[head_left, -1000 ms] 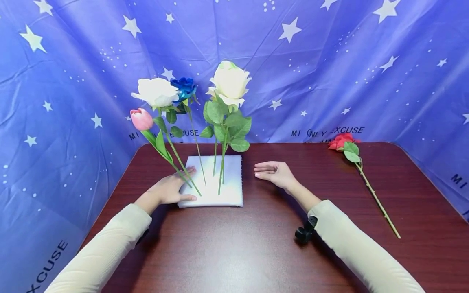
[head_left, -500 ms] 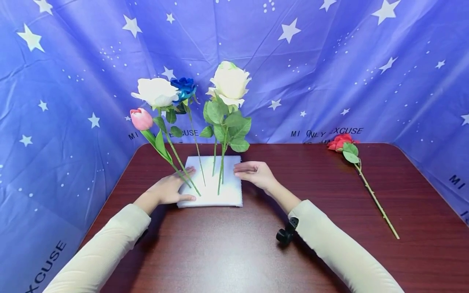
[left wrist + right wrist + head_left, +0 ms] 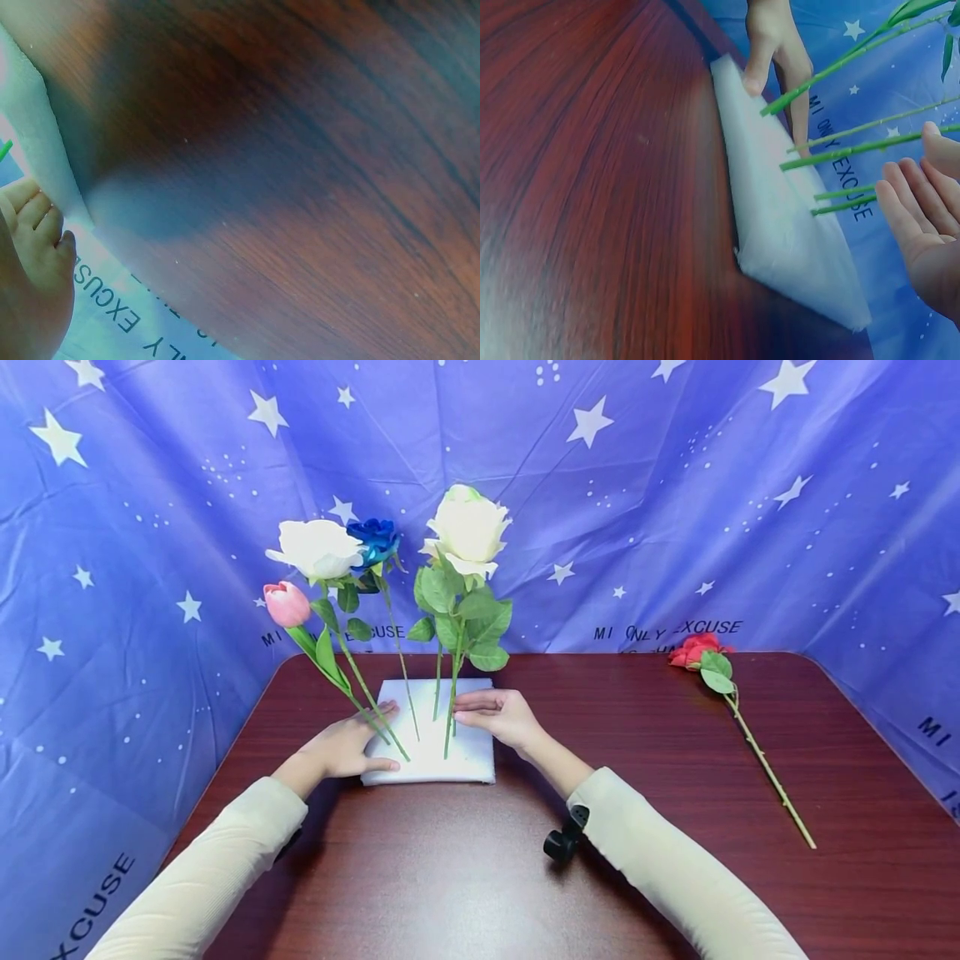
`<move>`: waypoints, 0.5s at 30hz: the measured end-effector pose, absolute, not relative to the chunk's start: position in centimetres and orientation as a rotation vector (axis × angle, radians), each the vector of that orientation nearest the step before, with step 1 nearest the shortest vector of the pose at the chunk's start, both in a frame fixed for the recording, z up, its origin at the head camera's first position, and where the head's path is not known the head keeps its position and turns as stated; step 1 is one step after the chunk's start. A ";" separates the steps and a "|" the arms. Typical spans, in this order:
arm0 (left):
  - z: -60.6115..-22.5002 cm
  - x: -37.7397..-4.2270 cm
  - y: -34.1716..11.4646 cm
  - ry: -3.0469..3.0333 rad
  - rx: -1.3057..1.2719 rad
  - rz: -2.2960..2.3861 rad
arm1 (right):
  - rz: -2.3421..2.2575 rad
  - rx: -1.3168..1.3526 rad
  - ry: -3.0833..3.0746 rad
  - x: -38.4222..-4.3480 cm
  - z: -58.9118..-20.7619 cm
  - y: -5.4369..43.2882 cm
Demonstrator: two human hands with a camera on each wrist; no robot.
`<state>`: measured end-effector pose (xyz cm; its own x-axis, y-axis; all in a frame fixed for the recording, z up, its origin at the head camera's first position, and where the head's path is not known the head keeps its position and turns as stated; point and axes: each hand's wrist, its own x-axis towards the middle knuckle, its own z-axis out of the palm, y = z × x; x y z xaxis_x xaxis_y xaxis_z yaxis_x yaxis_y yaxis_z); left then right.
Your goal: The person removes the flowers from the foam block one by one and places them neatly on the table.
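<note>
A white foam block [image 3: 472,764] lies on the table with several artificial flowers standing in it. These include a pink tulip [image 3: 286,603], a white rose [image 3: 315,550], a blue rose [image 3: 375,542] and a greenish-white rose [image 3: 467,531]. My left hand [image 3: 341,750] rests on the block's left side, fingers spread, behind the leaning stems. At the right, my right hand [image 3: 498,718] reaches the greenish-white rose's stem [image 3: 455,681]. In the right wrist view, the right hand [image 3: 930,255] has fairly straight fingers and the thumb apart, with a stem passing near them; contact is unclear.
A red rose [image 3: 697,650] lies on the brown table [image 3: 645,752] at the right, its long stem angled towards the front. A blue star-patterned curtain [image 3: 525,460] hangs behind and beside the table. A small black wrist camera [image 3: 561,843] juts from the right sleeve.
My right hand has moved left, from beside the foam block to over it, by the greenish-white rose's stem. My left hand has stayed on the block.
</note>
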<state>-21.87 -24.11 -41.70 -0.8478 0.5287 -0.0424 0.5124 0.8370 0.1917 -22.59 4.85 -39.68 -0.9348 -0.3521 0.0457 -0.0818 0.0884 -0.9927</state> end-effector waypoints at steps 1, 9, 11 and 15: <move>-41.7 -21.9 -24.1 2.919 0.831 0.265 | -1.948 -0.429 2.159 -22.5 -39.6 4.7; -41.8 -21.9 -24.1 2.932 0.837 0.230 | -2.046 -0.374 2.048 -22.3 -39.0 4.3; -41.7 -21.8 -24.1 2.935 0.835 0.228 | -2.103 -0.368 1.973 -22.2 -38.8 4.2; -41.7 -21.7 -24.0 2.934 0.827 0.215 | -2.200 -0.370 1.842 -22.1 -38.6 4.0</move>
